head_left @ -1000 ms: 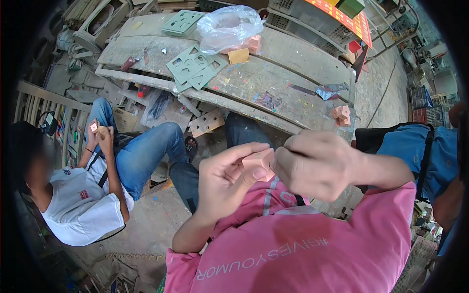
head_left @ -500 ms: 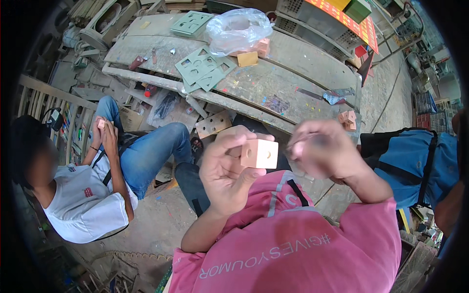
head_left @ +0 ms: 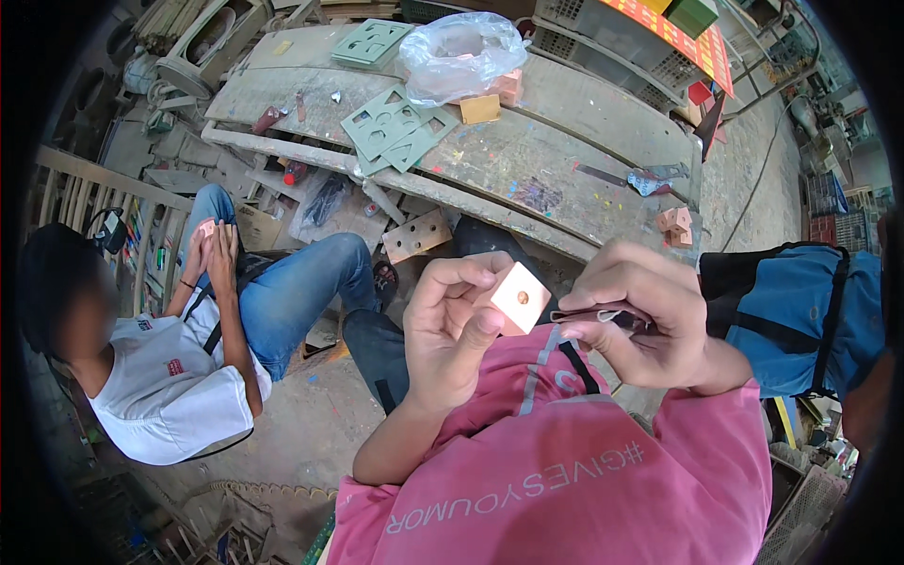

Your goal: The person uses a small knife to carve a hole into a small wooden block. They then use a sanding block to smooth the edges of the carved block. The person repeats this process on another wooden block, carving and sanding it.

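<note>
Left hand (head_left: 452,325) pinches 1 small square wooden block (head_left: 520,298), holed face up; right hand (head_left: 645,315), just right, grips a folded sandpaper strip (head_left: 589,317).

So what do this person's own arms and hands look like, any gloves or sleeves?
Both hands, left and right, are bare: no gloves, rings or watch show. The forearms are bare too. The only clothing in view is a pink shirt with pale lettering across it.

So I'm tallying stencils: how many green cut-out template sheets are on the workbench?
3 at least: one green sheet at the bench's far left end, and two overlapping green sheets, and, beside the clear plastic bag. More may lie hidden underneath.
</note>
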A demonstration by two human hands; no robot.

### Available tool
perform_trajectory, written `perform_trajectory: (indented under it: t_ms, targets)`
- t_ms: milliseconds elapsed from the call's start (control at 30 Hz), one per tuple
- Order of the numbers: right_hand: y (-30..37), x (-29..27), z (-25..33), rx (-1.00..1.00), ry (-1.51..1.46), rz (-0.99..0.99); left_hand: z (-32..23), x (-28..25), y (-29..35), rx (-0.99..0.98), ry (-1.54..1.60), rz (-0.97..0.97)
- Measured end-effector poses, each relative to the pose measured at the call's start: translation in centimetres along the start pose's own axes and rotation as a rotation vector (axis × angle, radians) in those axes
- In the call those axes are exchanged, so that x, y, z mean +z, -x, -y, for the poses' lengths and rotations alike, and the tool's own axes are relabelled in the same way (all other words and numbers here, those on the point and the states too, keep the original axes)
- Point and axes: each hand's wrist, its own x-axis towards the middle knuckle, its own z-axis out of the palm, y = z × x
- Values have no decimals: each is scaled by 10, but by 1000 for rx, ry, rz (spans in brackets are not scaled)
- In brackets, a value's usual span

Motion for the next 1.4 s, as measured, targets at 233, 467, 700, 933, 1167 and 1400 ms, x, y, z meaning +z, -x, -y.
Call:
perform_trajectory:
  t_ms: [233, 467, 700, 933, 1167, 1400]
  targets:
    - [-26, -11, -7, -108, 67, 335, -4, 1, 7, 138, -106, 64]
    - [-21, 0, -15, -177, 130, 362, -1, 2, 16, 352, -484, -76]
    - [10, 18, -33, 1249, -1440, 314, 8, -18, 3, 791, -882, 151]
    - [16, 15, -27, 868, -1448, -75, 28, -18, 5, 428, -186, 58]
    - [27, 21, -23, 697, -1073, -143, 21, -10, 9, 347, -287, 109]
    - [26, 25, -18, 560, -877, -115, 13, 2, 10, 132, -42, 35]
